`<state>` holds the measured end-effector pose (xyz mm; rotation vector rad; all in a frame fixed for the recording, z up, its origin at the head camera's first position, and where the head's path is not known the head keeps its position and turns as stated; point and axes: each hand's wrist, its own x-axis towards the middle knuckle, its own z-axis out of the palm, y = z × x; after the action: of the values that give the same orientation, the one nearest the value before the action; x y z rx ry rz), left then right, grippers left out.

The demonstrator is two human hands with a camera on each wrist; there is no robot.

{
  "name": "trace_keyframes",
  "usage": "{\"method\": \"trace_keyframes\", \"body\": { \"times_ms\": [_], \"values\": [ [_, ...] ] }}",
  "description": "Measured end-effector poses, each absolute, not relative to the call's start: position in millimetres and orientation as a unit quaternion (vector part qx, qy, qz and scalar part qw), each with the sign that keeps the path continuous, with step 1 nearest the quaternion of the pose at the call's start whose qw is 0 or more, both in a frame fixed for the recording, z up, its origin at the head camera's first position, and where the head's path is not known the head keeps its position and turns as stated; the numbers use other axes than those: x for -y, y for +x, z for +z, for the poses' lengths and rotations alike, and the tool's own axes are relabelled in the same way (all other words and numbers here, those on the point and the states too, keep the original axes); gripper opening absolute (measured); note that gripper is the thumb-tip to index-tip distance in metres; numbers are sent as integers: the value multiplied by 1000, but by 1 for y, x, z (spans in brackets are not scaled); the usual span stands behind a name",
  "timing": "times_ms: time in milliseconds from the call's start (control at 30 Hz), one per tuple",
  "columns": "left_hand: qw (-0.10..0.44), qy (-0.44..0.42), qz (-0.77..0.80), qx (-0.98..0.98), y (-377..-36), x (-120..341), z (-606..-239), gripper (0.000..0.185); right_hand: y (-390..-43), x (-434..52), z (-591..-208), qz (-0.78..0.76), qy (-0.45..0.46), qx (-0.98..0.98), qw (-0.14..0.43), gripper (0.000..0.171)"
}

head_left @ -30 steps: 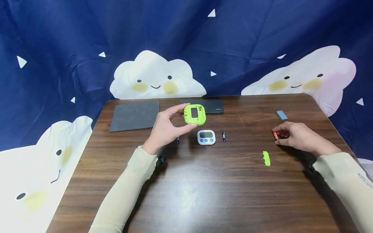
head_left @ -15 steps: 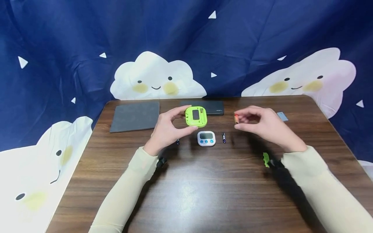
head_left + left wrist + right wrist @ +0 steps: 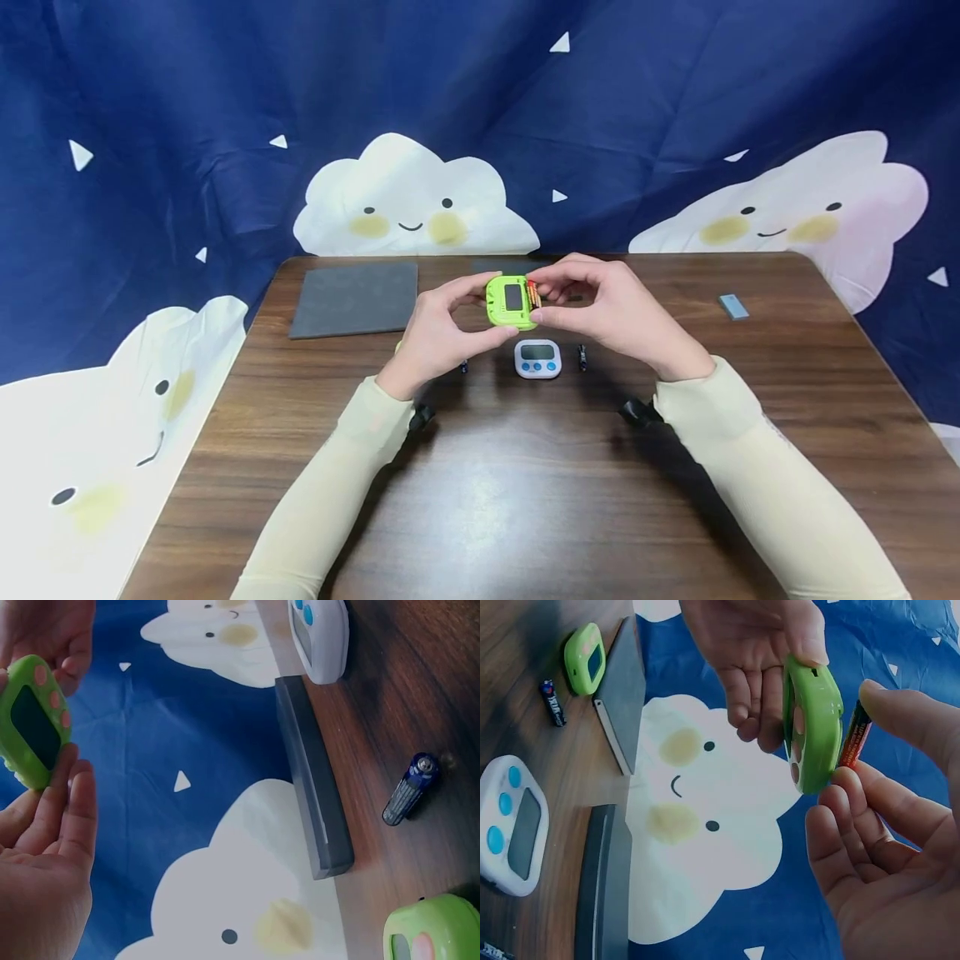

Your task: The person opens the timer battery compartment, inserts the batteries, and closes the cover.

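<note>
My left hand [image 3: 438,333] holds a light-green digital timer [image 3: 505,310] above the table, its back turned toward the head camera. Pink buttons and a dark screen show on the timer's front [image 3: 36,724] in the left wrist view. Between thumb and fingertips, my right hand [image 3: 611,312] pinches a red and black battery [image 3: 855,739] at the right side of the timer's back. A white timer with blue buttons [image 3: 537,358] lies on the table below, with a dark-blue battery [image 3: 582,358] to its right and another dark battery [image 3: 463,365] to its left.
A dark grey flat board [image 3: 352,300] lies at the back left. Behind the hands is a black box [image 3: 311,780]. A second green timer [image 3: 585,660] sits on the table by the board. A small blue block [image 3: 733,307] lies at the back right.
My right hand has carried the red battery left from the table's right side to the green timer. My left hand stays nearly in place. The green cover piece is now hidden behind the right arm.
</note>
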<state>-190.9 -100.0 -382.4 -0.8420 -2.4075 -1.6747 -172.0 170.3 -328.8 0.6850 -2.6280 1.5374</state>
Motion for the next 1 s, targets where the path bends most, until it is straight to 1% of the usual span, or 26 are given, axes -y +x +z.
{"method": "trace_keyframes", "body": {
  "times_ms": [267,700,800,900,1000],
  "values": [
    [58,-281,-562,776,-193,99,-383,67,-169,-166,-323,462,208,862,18,38],
    [47,-269,-562,781,-193,102,-383,67,-166,-163,-323,445,219,868,23,36],
    [47,-271,-563,780,-193,102,-382,66,-165,-164,-324,476,206,855,26,35],
    [48,-272,-567,776,-194,102,-382,67,-164,-165,-326,528,174,831,28,36],
    [50,-270,-572,773,-194,102,-382,67,-162,-165,-329,571,138,809,9,40]
  ]
}}
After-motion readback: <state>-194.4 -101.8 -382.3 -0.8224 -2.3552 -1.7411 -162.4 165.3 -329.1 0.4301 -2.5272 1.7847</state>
